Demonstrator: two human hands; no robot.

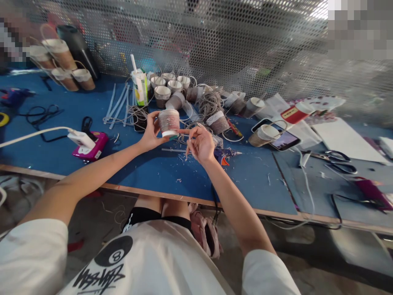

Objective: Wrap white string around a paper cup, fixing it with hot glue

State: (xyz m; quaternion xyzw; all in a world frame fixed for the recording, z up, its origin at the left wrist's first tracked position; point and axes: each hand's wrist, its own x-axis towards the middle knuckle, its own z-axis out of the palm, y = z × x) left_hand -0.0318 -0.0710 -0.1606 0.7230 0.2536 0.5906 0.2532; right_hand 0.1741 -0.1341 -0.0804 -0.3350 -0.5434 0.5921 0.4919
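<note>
My left hand [152,133] is closed around a small cup wrapped in brownish cord [169,122]. The cup is held above the blue table, with its white rim facing down toward me. My right hand [201,143] is just right of it, one finger stretched to the cup's lower side, the others loosely bent and apart. Whether a thin strand lies among those fingers I cannot tell. Behind the right wrist, a dark blue glue gun [225,153] with an orange trigger lies on the table. A loose bundle of grey-brown cord [211,103] lies beyond my hands.
Several wrapped cups [162,95] stand at the back, near a drink carton [140,88]. Clear glue sticks [118,104] and a magenta power adapter [90,146] lie left. Right are a handled cup [260,136], a phone [284,140] and scissors [334,157]. Perforated metal [215,41] rises behind.
</note>
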